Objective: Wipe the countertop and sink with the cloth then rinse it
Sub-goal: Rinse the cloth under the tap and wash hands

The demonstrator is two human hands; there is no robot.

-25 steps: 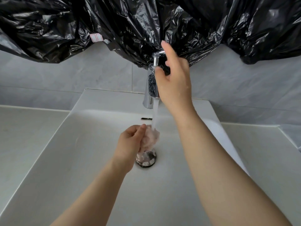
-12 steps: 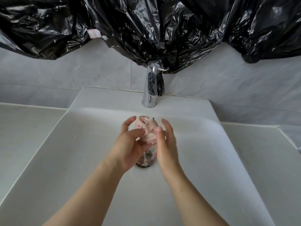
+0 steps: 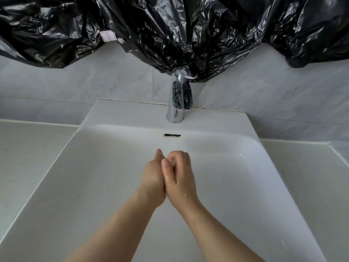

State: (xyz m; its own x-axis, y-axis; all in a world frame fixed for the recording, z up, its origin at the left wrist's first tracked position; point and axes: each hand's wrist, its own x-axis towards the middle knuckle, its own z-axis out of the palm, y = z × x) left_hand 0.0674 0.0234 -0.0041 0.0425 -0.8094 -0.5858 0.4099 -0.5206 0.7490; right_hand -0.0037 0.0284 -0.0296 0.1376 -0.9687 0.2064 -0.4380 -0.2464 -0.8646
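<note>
Your right hand (image 3: 179,174) left the tap (image 3: 180,97) and joined your left hand (image 3: 154,178). Both clenched the cloth (image 3: 170,161); rinsing looked nearly done.

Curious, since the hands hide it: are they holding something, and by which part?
Likely the cloth: a pale scrap shows between the left hand and right hand, which squeeze it as a wad over the sink. Which part cannot be told.
</note>
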